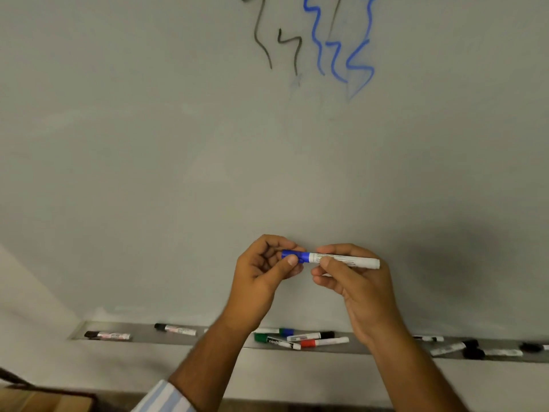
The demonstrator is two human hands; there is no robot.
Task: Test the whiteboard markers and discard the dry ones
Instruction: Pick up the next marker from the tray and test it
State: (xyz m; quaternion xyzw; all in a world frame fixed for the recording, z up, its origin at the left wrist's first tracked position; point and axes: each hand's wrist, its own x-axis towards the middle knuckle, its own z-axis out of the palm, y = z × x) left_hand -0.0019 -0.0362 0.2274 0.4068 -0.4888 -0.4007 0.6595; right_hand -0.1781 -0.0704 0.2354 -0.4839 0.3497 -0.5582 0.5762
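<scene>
- we hold a white-barrelled whiteboard marker with a blue cap (329,259) level in front of the pale grey whiteboard (178,159), between both hands
- our left hand (267,272) has its grip closed on the blue cap (295,256), thumb and curled fingers pinching it
- our right hand (353,278) has its grip closed round the white barrel, thumb on the near side and fingers wrapped behind; the barrel's blunt end pokes out to the right of the hand
- the cap sits against the barrel; we cannot tell whether it is pushed fully home
- high on the whiteboard we see dark grey wavy lines (264,37) and, just beside them on the right, blue wavy lines (341,46)
- below the hands runs the long grey metal marker tray (208,337) along the board's lower edge
- in the tray lie two black-capped markers (175,329) at the left, then a loose cluster between our forearms: a green-capped marker (276,341), a red-capped marker (323,342), a blue-capped one (279,331) and a black-capped one (312,336), some touching or crossing
- further right in the tray lie more black-capped markers (472,349), blurred
- a blue and white striped sleeve (166,396) covers our left forearm near the bottom edge
- a brown cardboard box (44,402) shows at the bottom left corner
</scene>
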